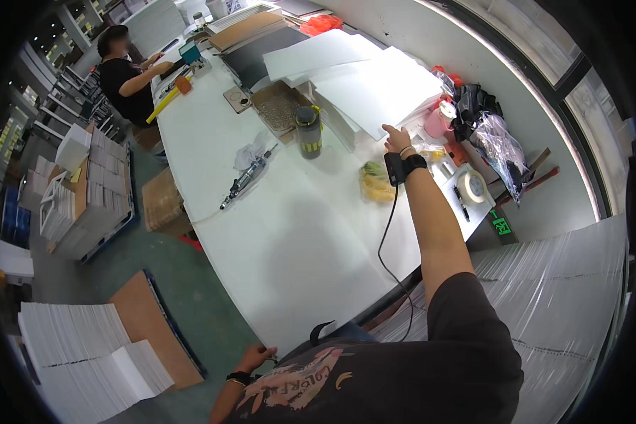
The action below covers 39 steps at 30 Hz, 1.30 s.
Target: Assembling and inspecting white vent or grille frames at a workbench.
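My right hand (396,138) reaches out to the near corner of a stack of white sheets (378,88). Its index finger stretches over the sheet's edge, and the fingers look apart. A dark band and a small black box with a cable sit on that wrist. Low in the view, my left hand (258,356) is by the near left corner of the white table (304,283). Its fingers are bent together; what they hold, if anything, is too small to make out. Close to my right wrist lies a clear bag with yellow-green contents (377,181).
A grey bottle (308,133), an air tool (246,178) with a hose and a shallow box of small parts (277,106) occupy the table. Tape (471,186) and a marker lie right. Another person (131,81) works far left. Stacked pallets (92,353) stand left.
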Available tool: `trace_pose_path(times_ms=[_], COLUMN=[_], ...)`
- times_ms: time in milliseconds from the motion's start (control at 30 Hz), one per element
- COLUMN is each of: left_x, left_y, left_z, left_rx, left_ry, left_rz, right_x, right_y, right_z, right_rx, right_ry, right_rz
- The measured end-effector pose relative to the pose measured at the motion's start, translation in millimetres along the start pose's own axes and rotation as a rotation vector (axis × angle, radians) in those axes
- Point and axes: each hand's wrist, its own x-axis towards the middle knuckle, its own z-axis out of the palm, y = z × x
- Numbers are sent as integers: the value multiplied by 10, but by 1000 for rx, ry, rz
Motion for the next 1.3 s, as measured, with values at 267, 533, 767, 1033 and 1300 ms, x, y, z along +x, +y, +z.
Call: trace_pose_path(times_ms=[267, 533, 767, 1033, 1300], left_x=[107, -170, -160, 263, 668], left_y=[-87, 108, -29, -297, -152], left_z=[188, 204, 194, -82, -740], left_rx=[-368, -170, -417, -561, -10], left_ry=[161, 246, 285, 431, 377], left_rz=[-7, -267, -197, -80, 93], right_x=[1176, 420, -200, -1579, -2643], right_y=[-135, -620, -344, 485, 1097], right_z=[-268, 1133, 947, 666, 220], right_rx=[-367, -123, 105, 190, 340], right_ry=[340, 583, 437, 208, 358], right_rz=[-164, 260, -14, -212, -56])
